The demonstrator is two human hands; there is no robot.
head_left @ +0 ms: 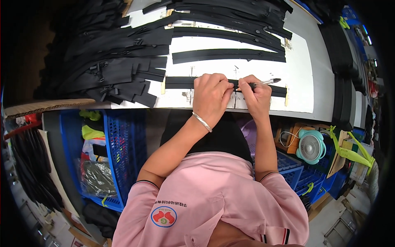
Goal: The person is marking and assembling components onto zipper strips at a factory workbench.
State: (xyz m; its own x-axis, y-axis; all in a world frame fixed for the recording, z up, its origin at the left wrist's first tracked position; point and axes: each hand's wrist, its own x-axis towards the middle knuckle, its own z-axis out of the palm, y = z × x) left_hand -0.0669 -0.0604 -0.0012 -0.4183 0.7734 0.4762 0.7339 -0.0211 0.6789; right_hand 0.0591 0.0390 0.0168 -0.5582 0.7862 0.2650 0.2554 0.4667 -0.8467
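A black zipper strip [178, 82] lies crosswise on a white marked board [299, 78], close to the table's front edge. My left hand [210, 95], with a silver bangle at the wrist, is closed over the middle of the strip, fingers curled and thumb pressed against it. In my right hand [258, 98] is a pen [270, 81] with a clear barrel, gripped between thumb and fingers. Its tip meets the strip near my left fingertips; the exact contact is hidden. Just beyond lies another black strip [230, 55].
Many black strips [103, 74] are heaped on the left, and more [230, 16] lie across the back. Below the table are a blue crate [123, 152] on the left and a turquoise fan [310, 147] on the right. Black stacked material [339, 49] borders the right side.
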